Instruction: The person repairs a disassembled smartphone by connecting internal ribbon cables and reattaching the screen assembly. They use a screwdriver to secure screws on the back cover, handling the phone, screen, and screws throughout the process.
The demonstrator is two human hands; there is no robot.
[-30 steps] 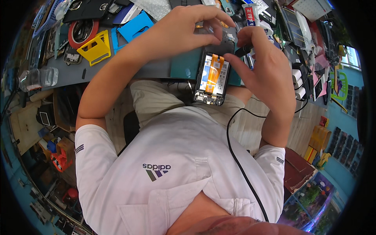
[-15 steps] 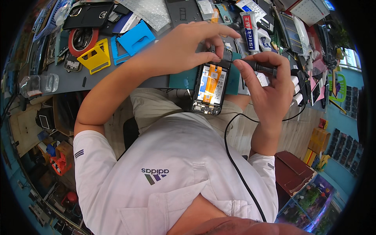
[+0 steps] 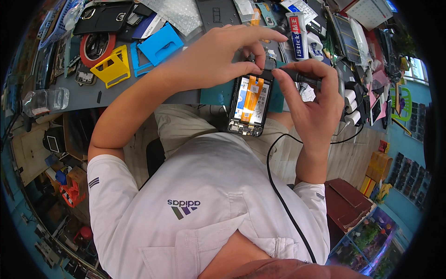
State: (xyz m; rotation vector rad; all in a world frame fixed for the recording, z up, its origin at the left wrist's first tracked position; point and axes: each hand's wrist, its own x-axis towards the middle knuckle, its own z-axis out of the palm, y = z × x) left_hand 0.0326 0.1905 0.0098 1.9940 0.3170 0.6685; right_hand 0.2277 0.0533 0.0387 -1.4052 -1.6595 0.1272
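Note:
An opened phone [image 3: 249, 104] with orange flex cables over its battery lies on the green mat [image 3: 213, 95], its bottom end out past the table edge. At its top end, my left hand [image 3: 220, 58] has thumb and a curled finger closed on something I cannot make out, with the index finger reaching out above. My right hand [image 3: 313, 100] grips a black cylindrical tool [image 3: 302, 79] just right of the phone, its tip near the phone's top. A black cable [image 3: 274, 172] hangs down over my shirt.
Yellow [image 3: 118, 56] and blue [image 3: 158, 42] plastic stands, a red tape roll [image 3: 93, 60], bubble wrap [image 3: 172, 11] and a glue tube [image 3: 297, 37] crowd the grey table [image 3: 179, 97]. A clear container [image 3: 44, 100] sits at left; white plugs [image 3: 350, 107] at right.
Since a second ago, my right hand has turned and now holds the black tool sideways, moved toward the phone's top. My left fingers have closed in there. Table and phone appear lower in view.

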